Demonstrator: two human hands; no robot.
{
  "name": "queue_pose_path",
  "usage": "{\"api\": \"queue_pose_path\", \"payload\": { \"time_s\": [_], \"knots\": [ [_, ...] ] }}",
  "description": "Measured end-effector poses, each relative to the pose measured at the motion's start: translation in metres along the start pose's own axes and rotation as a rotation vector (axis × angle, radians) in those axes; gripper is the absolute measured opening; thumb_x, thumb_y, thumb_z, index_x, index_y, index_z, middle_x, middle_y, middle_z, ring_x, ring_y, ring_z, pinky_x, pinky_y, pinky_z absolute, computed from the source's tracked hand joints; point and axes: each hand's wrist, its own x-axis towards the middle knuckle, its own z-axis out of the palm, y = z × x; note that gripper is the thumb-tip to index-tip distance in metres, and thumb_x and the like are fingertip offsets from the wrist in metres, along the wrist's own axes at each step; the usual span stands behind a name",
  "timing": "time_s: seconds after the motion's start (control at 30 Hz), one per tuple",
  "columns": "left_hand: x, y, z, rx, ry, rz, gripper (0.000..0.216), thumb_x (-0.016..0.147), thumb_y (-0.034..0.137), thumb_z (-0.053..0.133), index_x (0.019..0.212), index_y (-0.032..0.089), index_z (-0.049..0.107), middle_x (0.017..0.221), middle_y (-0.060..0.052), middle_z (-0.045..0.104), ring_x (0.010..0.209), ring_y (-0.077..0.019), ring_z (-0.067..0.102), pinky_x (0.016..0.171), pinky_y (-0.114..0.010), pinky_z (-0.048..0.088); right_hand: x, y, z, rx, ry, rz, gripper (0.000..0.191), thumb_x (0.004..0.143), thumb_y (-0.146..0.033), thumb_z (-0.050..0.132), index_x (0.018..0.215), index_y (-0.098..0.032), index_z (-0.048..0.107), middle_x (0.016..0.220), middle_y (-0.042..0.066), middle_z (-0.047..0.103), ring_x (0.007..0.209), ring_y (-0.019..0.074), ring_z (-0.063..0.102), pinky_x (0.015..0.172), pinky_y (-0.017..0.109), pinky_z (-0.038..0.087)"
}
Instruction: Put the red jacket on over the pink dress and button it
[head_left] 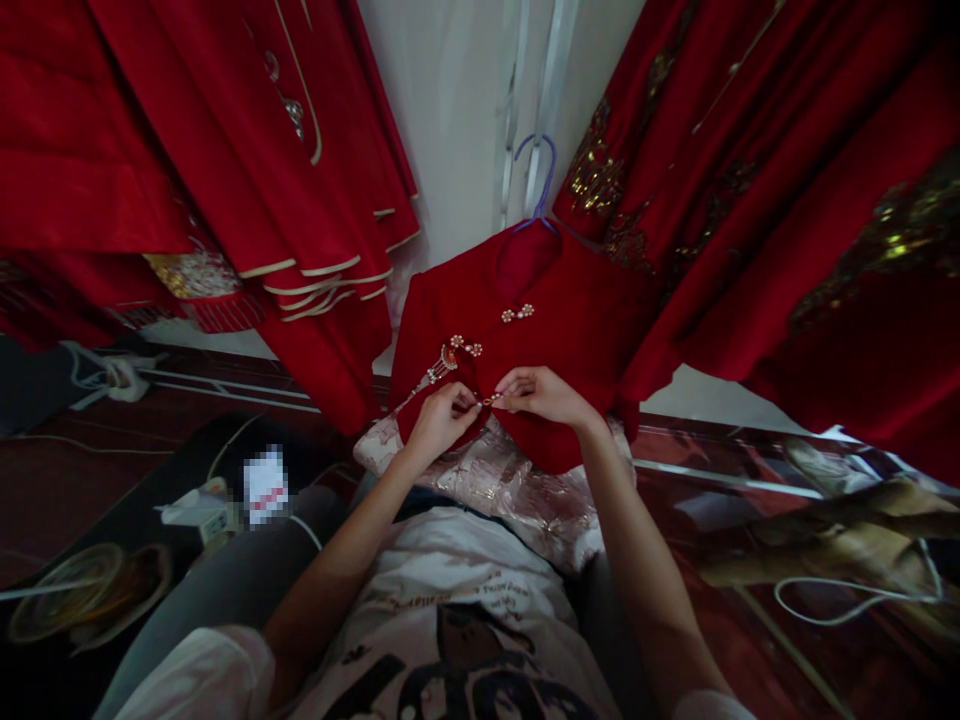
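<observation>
A red jacket (465,290) hangs upright in front of me on a purple hanger (546,195). At its lower front, my left hand (444,418) pinches one side of a small beaded clasp (490,401). My right hand (546,394) pinches the other side, and the fingertips of both hands nearly meet. Higher on the front sit a flower-shaped clasp (517,314) and another one (466,346), with a beaded tassel (442,366) beside it. Whether the two halves of the pinched clasp are joined is too small to tell.
Red garments with pale piping (330,200) hang at the left, and red garments with gold embroidery (600,180) at the right. Shiny pale fabric (517,490) covers my lap. A power strip (214,510) lies at the left, a brown bundle (840,540) and white cord (847,612) at the right.
</observation>
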Motion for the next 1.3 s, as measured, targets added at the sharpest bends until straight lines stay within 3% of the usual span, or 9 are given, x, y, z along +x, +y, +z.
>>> {"api": "queue_pose_path", "payload": {
  "time_s": [0.27,0.43,0.57,0.83,1.1,1.3],
  "knots": [
    [0.001,-0.003,0.005,0.125,0.013,0.04,0.007,0.08,0.022,0.062,0.082,0.021,0.056,0.081,-0.001,0.06,0.075,-0.015,0.061,0.064,-0.025,0.051,0.012,0.014,0.015,-0.224,0.119,-0.107,0.02,0.069,-0.029,0.075,0.081,-0.016,0.067,0.073,0.002,0.07,0.069,0.0128,0.065,0.067,0.025,0.053],
    [0.001,0.005,0.004,0.235,0.049,0.065,0.015,0.079,0.022,0.064,0.089,0.022,0.054,0.083,-0.001,0.057,0.074,-0.0152,0.058,0.062,-0.025,0.048,0.007,0.008,0.005,-0.222,0.066,-0.092,0.024,0.07,-0.032,0.075,0.084,-0.015,0.066,0.073,0.003,0.068,0.07,0.0135,0.064,0.069,0.027,0.052],
    [0.0,0.009,0.003,0.309,0.08,0.101,0.006,0.082,0.02,0.061,0.085,0.022,0.056,0.084,-0.002,0.058,0.08,-0.017,0.058,0.068,-0.027,0.048,0.001,0.002,-0.001,-0.222,0.101,-0.102,0.026,0.071,-0.035,0.075,0.085,-0.014,0.067,0.078,0.004,0.069,0.072,0.0134,0.064,0.07,0.027,0.052],
    [0.0,0.009,0.002,0.504,0.057,0.175,0.01,0.083,0.014,0.058,0.089,0.021,0.06,0.093,-0.004,0.057,0.09,-0.0188,0.056,0.071,-0.027,0.048,0.007,0.009,0.004,-0.26,0.068,-0.136,0.026,0.072,-0.036,0.075,0.084,-0.016,0.065,0.077,0.003,0.068,0.072,0.0139,0.064,0.069,0.027,0.052],
    [-0.003,0.002,0.001,0.217,0.12,0.085,0.004,0.083,0.017,0.06,0.086,0.02,0.062,0.079,0.001,0.062,0.069,-0.0107,0.059,0.066,-0.021,0.049,0.006,0.008,0.004,-0.258,0.058,-0.136,0.024,0.072,-0.033,0.075,0.085,-0.016,0.064,0.076,0.003,0.068,0.072,0.0137,0.063,0.069,0.026,0.052],
    [-0.001,-0.002,0.005,0.029,0.12,-0.006,0.006,0.077,0.017,0.064,0.082,0.018,0.064,0.076,0.0,0.069,0.068,-0.0113,0.067,0.067,-0.021,0.055,0.009,0.011,0.008,-0.239,0.043,-0.13,0.023,0.072,-0.032,0.074,0.084,-0.016,0.064,0.076,0.003,0.067,0.07,0.0131,0.062,0.067,0.026,0.051]
  ]
}}
